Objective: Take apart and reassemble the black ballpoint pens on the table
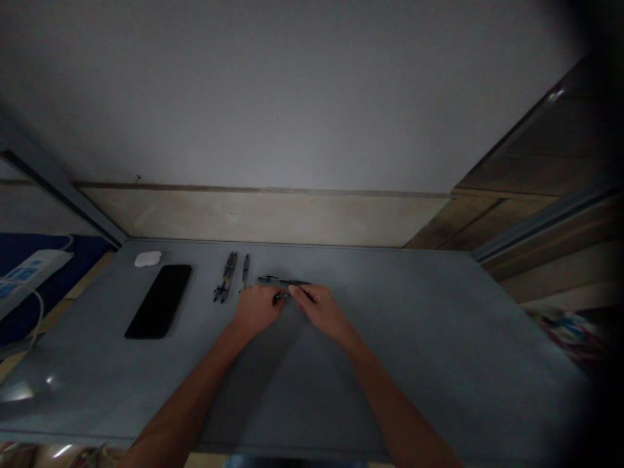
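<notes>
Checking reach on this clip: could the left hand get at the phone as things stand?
Probably yes: only bare tabletop lies between the left hand and the phone; the pens sit just beyond that path.

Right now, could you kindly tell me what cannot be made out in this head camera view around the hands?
Head view:
- Dark pen: its middle is hidden by the left hand and right hand.
- Pair of pens: too small and dim for any markings.
- Black smartphone: too dark to tell which face is up.
- White box with blue markings: cut off by the left edge.
- Colourful items: blurred in the dark right edge.
</notes>
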The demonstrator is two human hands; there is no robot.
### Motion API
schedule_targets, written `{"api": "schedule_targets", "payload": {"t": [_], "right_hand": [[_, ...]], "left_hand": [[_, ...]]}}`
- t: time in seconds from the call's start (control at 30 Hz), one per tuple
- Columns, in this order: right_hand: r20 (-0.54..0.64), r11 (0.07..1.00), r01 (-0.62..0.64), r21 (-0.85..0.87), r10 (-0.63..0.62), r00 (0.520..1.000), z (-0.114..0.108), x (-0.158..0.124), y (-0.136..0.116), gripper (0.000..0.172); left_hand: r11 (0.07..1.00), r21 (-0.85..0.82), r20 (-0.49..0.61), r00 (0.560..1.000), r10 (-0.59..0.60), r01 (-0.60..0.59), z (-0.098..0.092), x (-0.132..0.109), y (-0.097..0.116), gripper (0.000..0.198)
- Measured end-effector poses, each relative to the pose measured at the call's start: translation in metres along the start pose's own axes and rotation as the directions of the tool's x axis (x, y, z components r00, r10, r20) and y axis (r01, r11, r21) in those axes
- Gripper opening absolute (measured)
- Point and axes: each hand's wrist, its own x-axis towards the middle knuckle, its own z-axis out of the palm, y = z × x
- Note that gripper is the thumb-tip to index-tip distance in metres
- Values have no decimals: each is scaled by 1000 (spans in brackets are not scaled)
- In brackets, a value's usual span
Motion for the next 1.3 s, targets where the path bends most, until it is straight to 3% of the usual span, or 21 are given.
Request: {"api": "schedule_targets", "payload": {"t": [0.23,0.6,1.3], "right_hand": [[28,993,64,94,-67,997,-5,-1,-3,28],[-25,984,101,-150,-105,994,-3,-2,-1,40],[-85,998,28,-51,-32,996,1,-4,-6,43]], "left_hand": [[999,-30,-16,999,29,-29,-2,0,-2,35],[997,-48,36,997,62,-61,-1,1,1,37],[991,15,-31,991,133,-132,2,-1,-3,35]]}}
